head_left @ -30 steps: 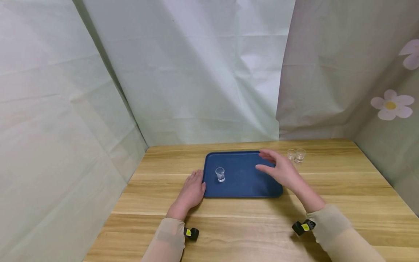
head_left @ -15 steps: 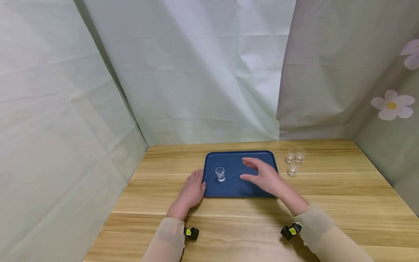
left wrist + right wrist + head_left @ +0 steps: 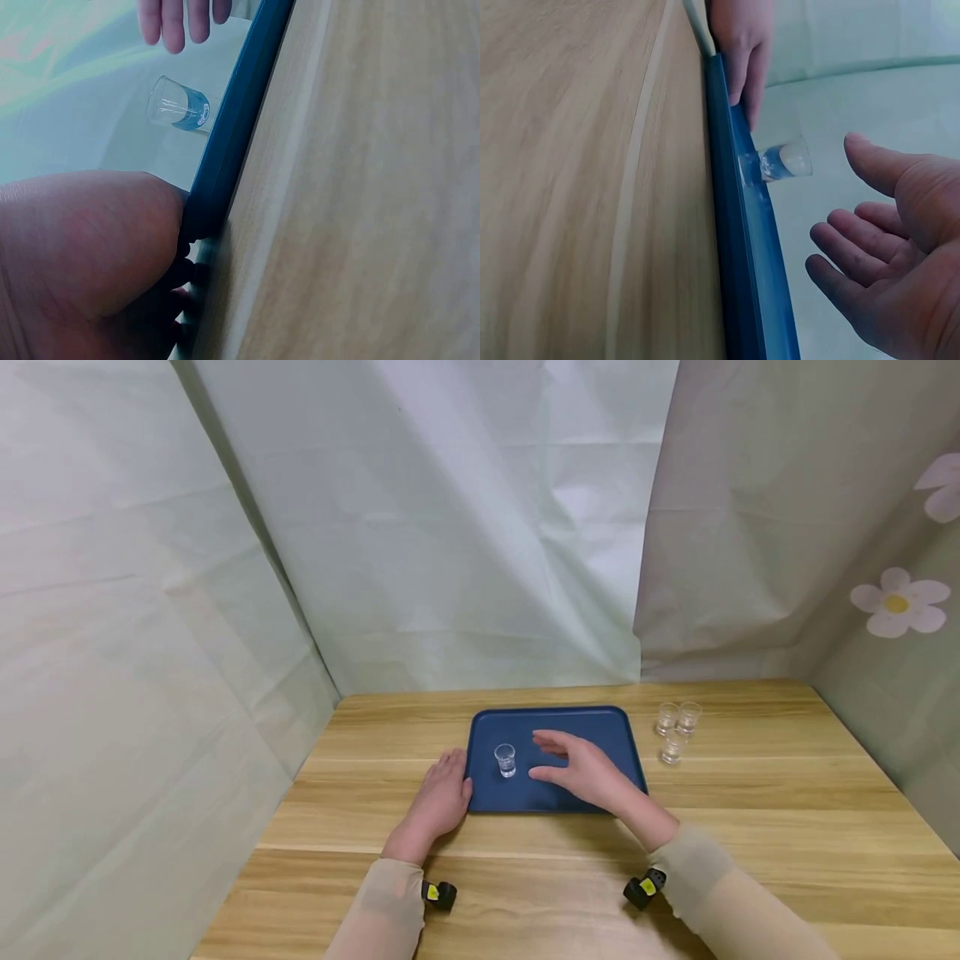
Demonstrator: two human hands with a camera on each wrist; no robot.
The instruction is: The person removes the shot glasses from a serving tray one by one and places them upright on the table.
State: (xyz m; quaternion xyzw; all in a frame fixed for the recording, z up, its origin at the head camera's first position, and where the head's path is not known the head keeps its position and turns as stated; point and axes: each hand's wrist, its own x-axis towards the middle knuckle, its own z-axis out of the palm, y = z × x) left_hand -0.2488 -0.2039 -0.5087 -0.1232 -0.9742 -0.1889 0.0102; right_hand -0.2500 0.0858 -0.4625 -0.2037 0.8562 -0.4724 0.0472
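A dark blue tray (image 3: 585, 720) lies on the wooden table, with one small clear shot glass (image 3: 506, 762) upright on its left half. My left hand (image 3: 441, 793) rests at the tray's left edge, fingers straight and pointing away from me. Over the tray, just right of the glass, my right hand (image 3: 585, 770) hovers with thumb and fingers spread apart and nothing between them. In the right wrist view the glass (image 3: 786, 160) stands a short way from the thumb and fingertips. The left wrist view shows the same glass (image 3: 177, 103) beyond the tray's rim (image 3: 238, 112).
Three more shot glasses stand close together on the table right of the tray, the nearest one (image 3: 672, 747) in front of the other two. Pale cloth curtains (image 3: 480, 543) hang behind the table and along both sides.
My right hand has moved left across the tray toward the shot glass. That brings the nearest glass of the group at right into view. My left hand stays put.
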